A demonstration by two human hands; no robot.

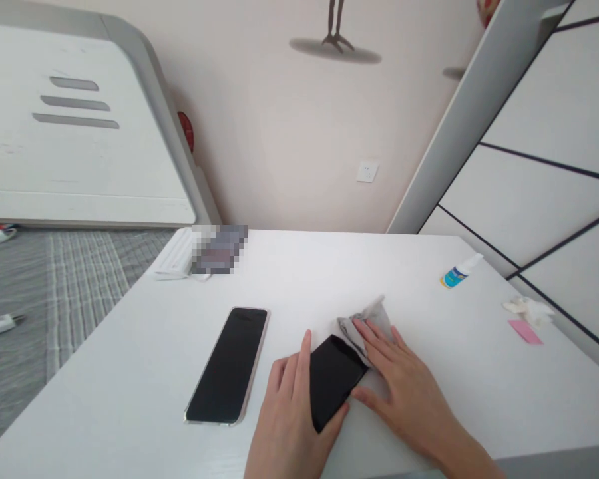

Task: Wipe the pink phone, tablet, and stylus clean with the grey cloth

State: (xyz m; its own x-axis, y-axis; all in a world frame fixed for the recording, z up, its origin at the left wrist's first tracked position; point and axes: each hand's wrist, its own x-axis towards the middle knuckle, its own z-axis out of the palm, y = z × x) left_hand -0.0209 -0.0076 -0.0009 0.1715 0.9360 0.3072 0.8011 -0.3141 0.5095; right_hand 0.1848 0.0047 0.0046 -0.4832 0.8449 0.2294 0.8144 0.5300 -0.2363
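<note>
- We see a phone [227, 366] with a black screen and a pale rose-gold rim.
- We see a second phone [333, 380], black.
- Our cloth [364, 329] is soft grey.
- Our table [130, 392] is white.
- Our rug [74, 299] is grey, with paler checked stripes.
- Our wall [289, 133] is pinkish cream, with dark, thin bird legs above a grey shadow.
- Our panels [544, 126] are white, crossed by black lines.
- Our bottle [458, 273] is white and blue, with a touch of yellow.
- Our note [525, 331] is pink.
</note>
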